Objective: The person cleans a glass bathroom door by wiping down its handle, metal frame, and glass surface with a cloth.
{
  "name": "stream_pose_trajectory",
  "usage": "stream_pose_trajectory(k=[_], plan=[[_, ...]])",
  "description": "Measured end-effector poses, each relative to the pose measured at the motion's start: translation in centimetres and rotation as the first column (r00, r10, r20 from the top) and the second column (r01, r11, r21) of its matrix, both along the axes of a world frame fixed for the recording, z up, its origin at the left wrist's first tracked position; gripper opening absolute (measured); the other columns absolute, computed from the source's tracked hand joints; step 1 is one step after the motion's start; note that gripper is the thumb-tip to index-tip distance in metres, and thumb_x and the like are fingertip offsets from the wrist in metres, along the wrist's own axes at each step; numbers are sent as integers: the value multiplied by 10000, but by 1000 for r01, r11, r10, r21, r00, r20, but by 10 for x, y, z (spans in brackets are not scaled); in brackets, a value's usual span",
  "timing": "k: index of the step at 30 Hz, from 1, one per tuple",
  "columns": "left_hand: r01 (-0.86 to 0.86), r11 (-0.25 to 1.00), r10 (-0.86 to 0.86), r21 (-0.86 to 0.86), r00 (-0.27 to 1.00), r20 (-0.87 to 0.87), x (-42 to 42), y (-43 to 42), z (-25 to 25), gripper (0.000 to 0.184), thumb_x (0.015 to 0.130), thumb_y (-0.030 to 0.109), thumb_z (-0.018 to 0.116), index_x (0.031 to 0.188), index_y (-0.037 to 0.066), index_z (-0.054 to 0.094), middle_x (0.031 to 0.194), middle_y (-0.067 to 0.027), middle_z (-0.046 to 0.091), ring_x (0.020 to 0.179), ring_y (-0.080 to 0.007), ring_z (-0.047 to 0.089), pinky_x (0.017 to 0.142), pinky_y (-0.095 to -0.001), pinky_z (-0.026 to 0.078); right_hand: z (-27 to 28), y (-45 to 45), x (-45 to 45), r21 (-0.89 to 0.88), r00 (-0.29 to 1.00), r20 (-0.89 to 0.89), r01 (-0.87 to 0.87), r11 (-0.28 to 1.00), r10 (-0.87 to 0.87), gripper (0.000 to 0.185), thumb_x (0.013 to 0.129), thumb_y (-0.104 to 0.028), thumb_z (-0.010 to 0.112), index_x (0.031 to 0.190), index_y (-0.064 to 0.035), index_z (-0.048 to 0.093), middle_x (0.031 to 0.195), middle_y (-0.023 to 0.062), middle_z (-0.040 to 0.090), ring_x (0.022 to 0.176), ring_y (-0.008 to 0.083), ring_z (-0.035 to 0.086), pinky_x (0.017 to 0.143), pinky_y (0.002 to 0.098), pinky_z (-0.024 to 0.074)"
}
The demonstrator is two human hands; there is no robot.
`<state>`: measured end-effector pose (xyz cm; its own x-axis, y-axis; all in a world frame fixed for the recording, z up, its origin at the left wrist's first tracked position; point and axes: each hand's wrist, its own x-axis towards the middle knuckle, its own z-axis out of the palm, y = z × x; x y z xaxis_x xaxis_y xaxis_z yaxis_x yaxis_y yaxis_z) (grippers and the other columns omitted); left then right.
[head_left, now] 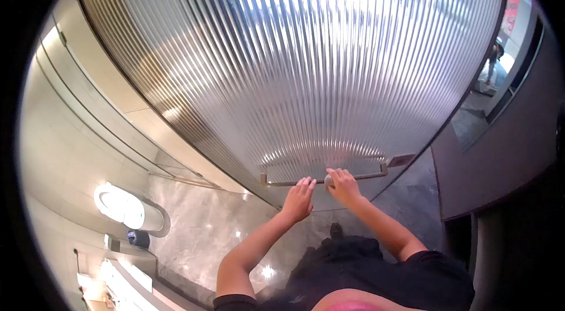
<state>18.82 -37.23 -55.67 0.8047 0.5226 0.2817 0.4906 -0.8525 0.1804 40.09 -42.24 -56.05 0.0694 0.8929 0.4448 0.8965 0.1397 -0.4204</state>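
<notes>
I have the long bar handle low on a big ribbed glass door, running crosswise in front of the person. The left hand is at the handle, left of its middle, with its fingers close together and their tips at the bar; I cannot tell whether they are clamped on it or only resting there. Just beside it, near the handle's middle, the right hand has its fingers bent and closed on a small pale object, which sits right at the bar; it is too small for me to name.

Just beyond the handle's right end I see a dark rectangular plate. On the person's side of the handle are the person's dark clothing and one dark shoe, above a glossy grey floor.

Well to the left of the handle, I make out a white toilet with its lid raised, and a dark bin just beside it. To the right of the handle stands a dark panel.
</notes>
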Motion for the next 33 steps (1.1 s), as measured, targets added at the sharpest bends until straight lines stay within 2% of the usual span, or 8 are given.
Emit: stream_pose_trajectory(k=[3,8,10,19,24,28,32,33], plan=[[12,1000,-12,6,1000,-22,0,8,-8,813,681,123,693,1422,0,380,1399,-191,441,1328,-352,410,1037,-436,400,-6,5,8,-106,997,40,-59,993,63,276,723,-190,727,950,-95,601,934,84,632,886,299,623,769,430,503],[-153,982,138,-107,980,-143,11,-16,-6,935,664,144,700,1480,-32,279,1539,-228,263,1450,-392,235,1050,-468,400,-26,23,6,-305,988,116,-59,951,98,210,754,-213,690,900,-99,590,883,100,651,865,314,649,746,444,510],[-173,978,172,-120,985,-16,16,-23,-15,929,667,141,697,1477,-35,279,1534,-230,269,1450,-395,233,1060,-484,391,-25,29,1,-374,985,128,-58,926,114,206,769,-236,679,882,-94,582,874,100,658,869,319,660,731,453,515],[-253,936,283,-246,954,95,18,-30,-19,963,678,221,771,1502,92,290,1542,-193,265,1459,-403,203,1101,-503,351,-14,30,-7,-468,999,38,-7,884,28,287,723,-273,725,915,-92,610,871,121,677,885,336,659,772,488,484],[-158,946,167,-282,986,9,1,-25,-2,936,711,196,774,1501,78,287,1557,-207,245,1455,-406,216,1123,-484,330,-6,16,-13,-269,996,-69,30,963,-51,276,682,-191,749,889,-94,596,845,122,669,877,357,647,807,469,479],[118,891,126,-438,863,489,-35,7,4,762,773,115,724,1449,46,376,1511,-241,324,1411,-413,308,1144,-452,301,2,15,-14,-82,972,-234,17,997,-36,231,726,-127,756,904,-81,616,851,138,665,849,346,657,778,427,501],[-137,912,389,-386,585,711,-106,44,62,470,798,41,662,1256,9,561,1180,-159,614,1104,-286,587,952,-387,468,0,3,-12,12,778,-621,132,991,-96,202,821,-161,745,970,-67,645,970,111,681,839,272,665,700,355,516],[-241,941,332,-237,527,783,-131,66,75,401,799,8,645,1196,3,589,1085,-131,639,979,-235,609,852,-352,496,4,0,-15,-2,668,-729,217,976,-150,198,834,-182,741,954,-55,648,998,110,681,863,260,664,705,336,516]])
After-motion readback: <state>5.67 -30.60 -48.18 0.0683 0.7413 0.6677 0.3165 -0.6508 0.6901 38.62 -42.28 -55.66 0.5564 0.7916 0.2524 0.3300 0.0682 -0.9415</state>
